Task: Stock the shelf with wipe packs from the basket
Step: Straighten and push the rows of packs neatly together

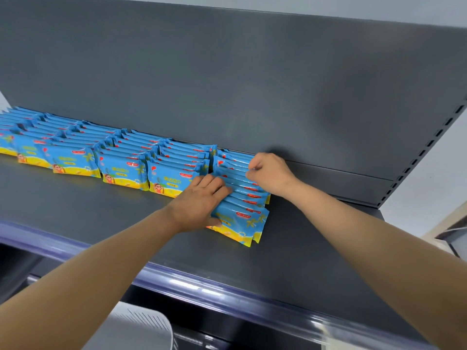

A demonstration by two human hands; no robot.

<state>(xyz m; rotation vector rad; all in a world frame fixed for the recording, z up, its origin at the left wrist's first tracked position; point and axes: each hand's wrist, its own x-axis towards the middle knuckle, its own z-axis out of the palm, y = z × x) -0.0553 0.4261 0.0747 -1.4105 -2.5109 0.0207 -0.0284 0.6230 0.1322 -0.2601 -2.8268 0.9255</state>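
Fingers (217,185) of the left hand (199,200) lie bent over the top edges of the front packs in the rightmost row (240,218). The thumb presses against the face of the foremost pack, low on its left side, so that hand clasps the front of the row. On the right hand (271,174) I see the fingers (252,170) curled in tight at the right ends of the packs farther back. They seem to pinch a pack edge there, though the knuckles hide the contact from me. Both forearms reach up from the bottom of my view.

That row stands on the dark grey shelf (88,205), its packs upright but leaning and overlapped front to back, its rear end close to the back panel (227,79). To its left the other wipe packs (121,170) stand in more such rows, side by side along the back, running off the left edge of the view. A glossy purple-tinted price rail (202,293) runs along the shelf's front lip. At the far right a slotted upright (417,157) borders the back panel.
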